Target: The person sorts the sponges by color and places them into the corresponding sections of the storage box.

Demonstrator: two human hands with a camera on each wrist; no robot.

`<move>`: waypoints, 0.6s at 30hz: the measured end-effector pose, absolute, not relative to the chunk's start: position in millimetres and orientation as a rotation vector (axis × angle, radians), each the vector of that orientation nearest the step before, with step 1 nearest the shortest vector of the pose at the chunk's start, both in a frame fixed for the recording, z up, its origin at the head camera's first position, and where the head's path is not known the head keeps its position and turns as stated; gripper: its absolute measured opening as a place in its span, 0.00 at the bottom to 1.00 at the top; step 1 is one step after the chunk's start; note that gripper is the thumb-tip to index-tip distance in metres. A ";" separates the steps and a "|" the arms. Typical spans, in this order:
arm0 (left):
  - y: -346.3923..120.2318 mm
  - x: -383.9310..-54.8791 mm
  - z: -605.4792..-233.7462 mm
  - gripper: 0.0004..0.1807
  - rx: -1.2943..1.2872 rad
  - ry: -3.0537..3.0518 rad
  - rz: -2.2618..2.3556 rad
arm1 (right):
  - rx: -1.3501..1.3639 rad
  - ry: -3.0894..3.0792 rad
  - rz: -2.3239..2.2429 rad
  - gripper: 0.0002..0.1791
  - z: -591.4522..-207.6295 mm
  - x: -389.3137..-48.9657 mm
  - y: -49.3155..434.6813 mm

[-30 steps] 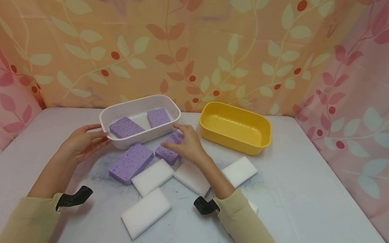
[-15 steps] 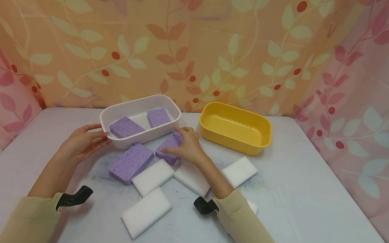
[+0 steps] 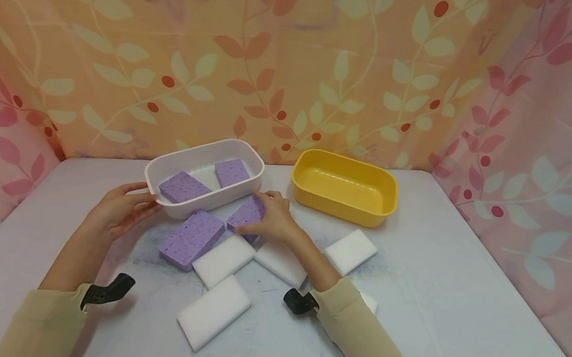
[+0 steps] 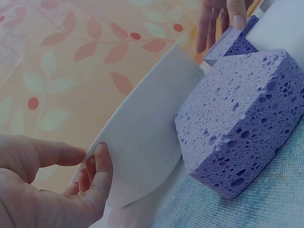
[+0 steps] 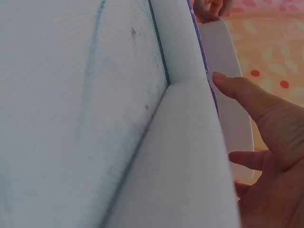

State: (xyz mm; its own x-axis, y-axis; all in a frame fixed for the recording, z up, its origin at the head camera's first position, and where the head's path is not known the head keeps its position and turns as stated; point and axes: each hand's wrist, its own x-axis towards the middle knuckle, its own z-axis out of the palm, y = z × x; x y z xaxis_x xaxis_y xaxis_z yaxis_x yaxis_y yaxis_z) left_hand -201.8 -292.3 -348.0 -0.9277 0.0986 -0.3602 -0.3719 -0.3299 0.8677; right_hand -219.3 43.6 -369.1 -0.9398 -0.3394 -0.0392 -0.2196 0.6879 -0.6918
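My left hand point(image 3: 123, 208) pinches the rim of a white plastic tub point(image 3: 205, 199) at its left end; the left wrist view shows thumb and fingertips on either side of that rim. Inside the tub lie two purple sponges, one at the left point(image 3: 183, 187) and one at the right point(image 3: 231, 173). My right hand point(image 3: 275, 219) spans another purple sponge point(image 3: 247, 213) in front of the tub, thumb at its near edge and fingers at its far end, partly covering it. A larger-looking purple sponge point(image 3: 193, 239) lies beside it, close to the tub's front wall.
A yellow tub point(image 3: 345, 188) stands at the back right. Several white sponges lie in front: one by the purple sponge point(image 3: 224, 261), one nearer me point(image 3: 214, 313), one under my right wrist point(image 3: 280, 261), one at the right point(image 3: 351, 251). Patterned curtains point(image 3: 294, 63) surround the table.
My right hand has lowered slightly onto the purple sponge in front of the tub, its thumb and fingers coming to the sponge's edges. My left hand stays at the white tub.
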 end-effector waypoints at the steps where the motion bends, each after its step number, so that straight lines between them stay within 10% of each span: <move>1: -292.2 -202.0 -348.1 0.48 -0.348 1.610 2.324 | -0.457 2.735 -1.077 0.56 -369.3 -219.4 43.5; 18: -292.8 -202.0 -348.6 0.49 -0.342 1.633 2.301 | -0.427 2.768 -1.040 0.53 -370.1 -216.7 42.3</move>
